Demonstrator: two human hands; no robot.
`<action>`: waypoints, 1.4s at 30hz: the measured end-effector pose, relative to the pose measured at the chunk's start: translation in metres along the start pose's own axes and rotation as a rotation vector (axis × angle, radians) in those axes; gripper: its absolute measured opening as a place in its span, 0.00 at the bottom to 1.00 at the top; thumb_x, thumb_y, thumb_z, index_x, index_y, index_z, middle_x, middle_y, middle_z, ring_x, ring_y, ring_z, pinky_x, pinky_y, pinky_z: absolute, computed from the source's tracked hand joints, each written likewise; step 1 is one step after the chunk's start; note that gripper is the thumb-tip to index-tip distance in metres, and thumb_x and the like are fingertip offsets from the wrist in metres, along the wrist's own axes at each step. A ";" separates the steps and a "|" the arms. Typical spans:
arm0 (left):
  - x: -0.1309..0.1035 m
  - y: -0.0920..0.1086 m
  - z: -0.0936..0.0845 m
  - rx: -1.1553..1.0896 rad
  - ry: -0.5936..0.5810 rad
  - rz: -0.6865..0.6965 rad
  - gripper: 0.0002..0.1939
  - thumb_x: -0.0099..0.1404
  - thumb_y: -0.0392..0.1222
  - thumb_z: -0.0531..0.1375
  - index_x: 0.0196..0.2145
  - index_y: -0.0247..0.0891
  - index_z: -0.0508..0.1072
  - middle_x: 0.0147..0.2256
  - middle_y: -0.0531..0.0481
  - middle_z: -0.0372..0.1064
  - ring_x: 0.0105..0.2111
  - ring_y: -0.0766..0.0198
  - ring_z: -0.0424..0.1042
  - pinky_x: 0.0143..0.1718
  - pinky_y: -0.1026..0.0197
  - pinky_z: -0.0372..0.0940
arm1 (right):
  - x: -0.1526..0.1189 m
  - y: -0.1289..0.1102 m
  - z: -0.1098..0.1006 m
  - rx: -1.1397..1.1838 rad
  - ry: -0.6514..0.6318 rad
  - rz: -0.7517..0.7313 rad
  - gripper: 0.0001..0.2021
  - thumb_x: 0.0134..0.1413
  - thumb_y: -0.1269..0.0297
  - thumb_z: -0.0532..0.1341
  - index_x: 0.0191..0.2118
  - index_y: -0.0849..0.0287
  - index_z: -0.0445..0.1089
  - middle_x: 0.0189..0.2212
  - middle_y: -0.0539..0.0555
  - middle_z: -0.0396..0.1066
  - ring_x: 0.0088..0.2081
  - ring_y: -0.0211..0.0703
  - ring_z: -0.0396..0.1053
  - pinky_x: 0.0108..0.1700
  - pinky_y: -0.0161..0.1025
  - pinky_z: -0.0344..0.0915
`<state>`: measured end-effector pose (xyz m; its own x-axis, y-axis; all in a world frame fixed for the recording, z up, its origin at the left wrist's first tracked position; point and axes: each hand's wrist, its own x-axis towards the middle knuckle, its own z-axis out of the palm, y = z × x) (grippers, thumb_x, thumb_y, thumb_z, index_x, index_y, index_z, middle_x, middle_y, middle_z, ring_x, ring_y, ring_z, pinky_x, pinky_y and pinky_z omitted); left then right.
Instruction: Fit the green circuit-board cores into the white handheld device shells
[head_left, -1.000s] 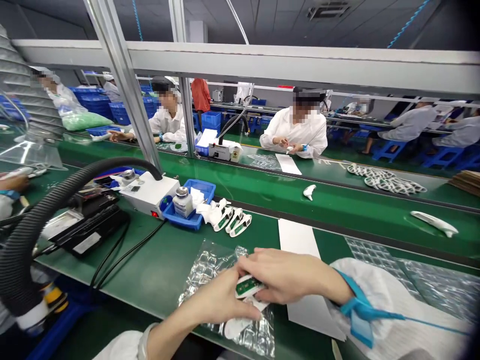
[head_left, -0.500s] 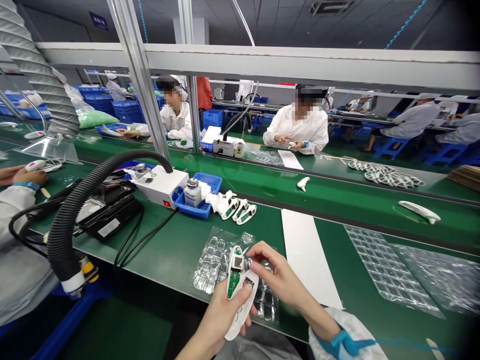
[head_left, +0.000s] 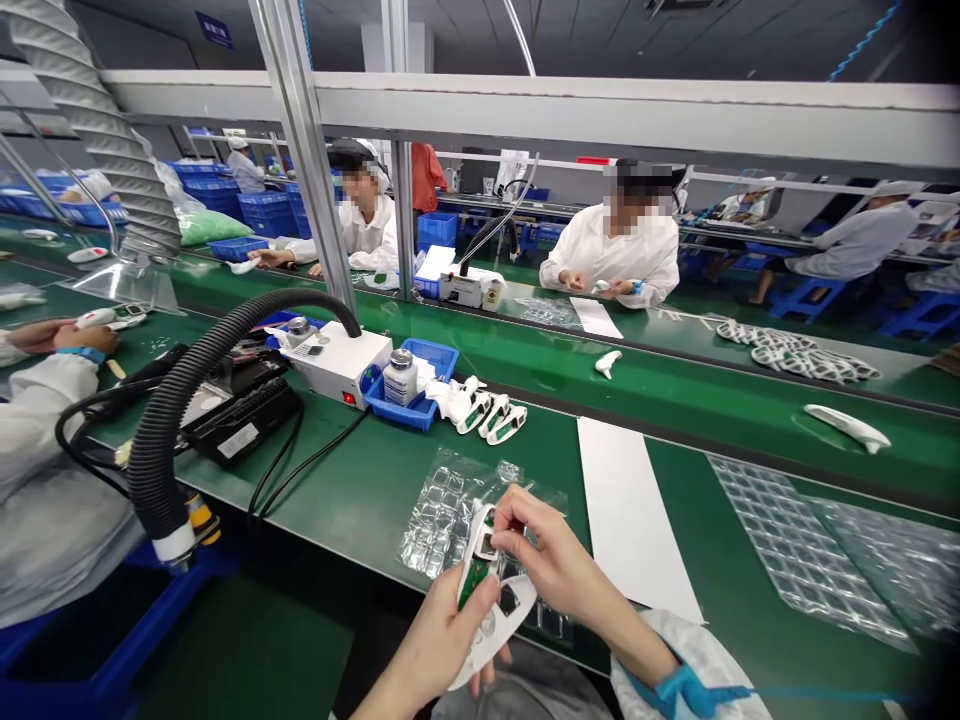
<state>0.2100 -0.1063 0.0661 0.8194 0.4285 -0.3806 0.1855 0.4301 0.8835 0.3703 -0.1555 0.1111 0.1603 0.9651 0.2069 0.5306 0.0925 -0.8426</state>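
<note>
My left hand (head_left: 439, 635) is closed around a white plastic device housing (head_left: 480, 541) with a green circuit board and a small square display in it. A second white shell half (head_left: 517, 608), with a dark window opening, is in the same grip, angled to the right of the housing. At the upper end of the housing, the fingertips of my right hand (head_left: 551, 555) pinch together beside the display; whatever is between them is hidden. Beneath both hands lies a clear plastic blister sheet (head_left: 435, 510) with square pockets.
Several white housings with boards (head_left: 491, 415) lie beside a blue tray (head_left: 414, 414) holding a bottle (head_left: 400, 377). A black hose (head_left: 154, 470) arches at left. White paper (head_left: 630, 510) and more blister sheets (head_left: 810, 550) lie right. Co-workers (head_left: 615, 250) sit across the green belt.
The right fingers have moved from beside the housing onto its display end and closed there. The shell half has swung outward to the right. The whole view has shifted slightly.
</note>
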 end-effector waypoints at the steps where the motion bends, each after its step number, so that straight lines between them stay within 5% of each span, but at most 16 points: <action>1: 0.000 0.000 -0.001 0.008 0.011 -0.002 0.20 0.63 0.61 0.54 0.33 0.39 0.61 0.18 0.53 0.70 0.12 0.70 0.64 0.10 0.72 0.54 | -0.004 -0.004 0.003 -0.052 0.006 -0.020 0.09 0.61 0.73 0.52 0.30 0.56 0.59 0.30 0.50 0.61 0.32 0.42 0.59 0.34 0.39 0.57; 5: -0.001 -0.001 -0.001 -0.008 0.063 0.028 0.20 0.62 0.61 0.55 0.34 0.38 0.64 0.15 0.55 0.67 0.12 0.68 0.64 0.11 0.70 0.53 | -0.024 -0.033 0.017 -0.269 -0.082 -0.187 0.09 0.58 0.76 0.50 0.32 0.55 0.58 0.32 0.55 0.63 0.35 0.47 0.60 0.37 0.44 0.59; 8: 0.000 -0.004 -0.002 -0.071 0.141 0.016 0.21 0.61 0.62 0.55 0.33 0.38 0.65 0.15 0.56 0.65 0.12 0.69 0.63 0.12 0.70 0.54 | -0.024 -0.033 0.015 -0.211 -0.079 -0.189 0.09 0.59 0.76 0.48 0.34 0.54 0.59 0.32 0.55 0.65 0.35 0.46 0.62 0.38 0.43 0.61; 12: 0.000 -0.007 -0.006 -0.157 0.233 -0.035 0.22 0.60 0.62 0.56 0.33 0.38 0.63 0.18 0.53 0.70 0.14 0.68 0.65 0.13 0.69 0.57 | 0.012 0.028 -0.011 -0.276 0.189 0.148 0.07 0.60 0.65 0.52 0.30 0.55 0.59 0.26 0.50 0.64 0.28 0.42 0.62 0.31 0.38 0.61; 17: -0.007 -0.002 -0.017 -0.287 0.302 -0.005 0.24 0.57 0.58 0.61 0.40 0.36 0.63 0.22 0.51 0.72 0.19 0.67 0.67 0.18 0.67 0.61 | 0.046 0.087 -0.026 -0.414 0.205 0.232 0.06 0.54 0.71 0.54 0.26 0.57 0.63 0.29 0.52 0.64 0.30 0.43 0.64 0.34 0.40 0.60; 23: -0.016 0.010 -0.042 -0.265 0.400 0.127 0.20 0.59 0.54 0.62 0.40 0.34 0.68 0.32 0.46 0.75 0.25 0.64 0.71 0.27 0.62 0.68 | 0.058 0.071 0.009 -0.415 0.092 0.186 0.09 0.58 0.70 0.54 0.31 0.58 0.71 0.32 0.53 0.68 0.35 0.44 0.67 0.40 0.40 0.62; 27: -0.009 0.010 -0.060 -0.182 0.568 0.184 0.18 0.57 0.53 0.64 0.35 0.34 0.70 0.28 0.47 0.75 0.27 0.57 0.75 0.29 0.57 0.71 | 0.071 0.073 0.035 -0.428 0.070 0.228 0.08 0.56 0.69 0.57 0.28 0.58 0.71 0.30 0.53 0.70 0.34 0.44 0.68 0.37 0.39 0.62; 33: 0.001 0.005 -0.072 -0.144 0.653 0.241 0.18 0.56 0.54 0.64 0.33 0.34 0.71 0.26 0.46 0.75 0.27 0.55 0.75 0.29 0.58 0.68 | 0.069 0.069 0.053 -0.444 0.162 0.318 0.06 0.54 0.67 0.58 0.27 0.57 0.67 0.27 0.53 0.69 0.29 0.46 0.67 0.32 0.39 0.58; 42: -0.004 0.008 -0.070 -0.080 0.716 0.262 0.21 0.51 0.58 0.66 0.26 0.36 0.71 0.21 0.51 0.70 0.24 0.57 0.71 0.25 0.61 0.65 | 0.060 0.046 0.060 -0.284 0.337 0.240 0.08 0.58 0.65 0.53 0.27 0.56 0.61 0.29 0.53 0.65 0.32 0.46 0.65 0.37 0.41 0.60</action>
<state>0.1701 -0.0487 0.0560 0.2749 0.9229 -0.2698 -0.0283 0.2882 0.9571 0.3548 -0.0784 0.0550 0.5407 0.8138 0.2130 0.6440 -0.2376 -0.7272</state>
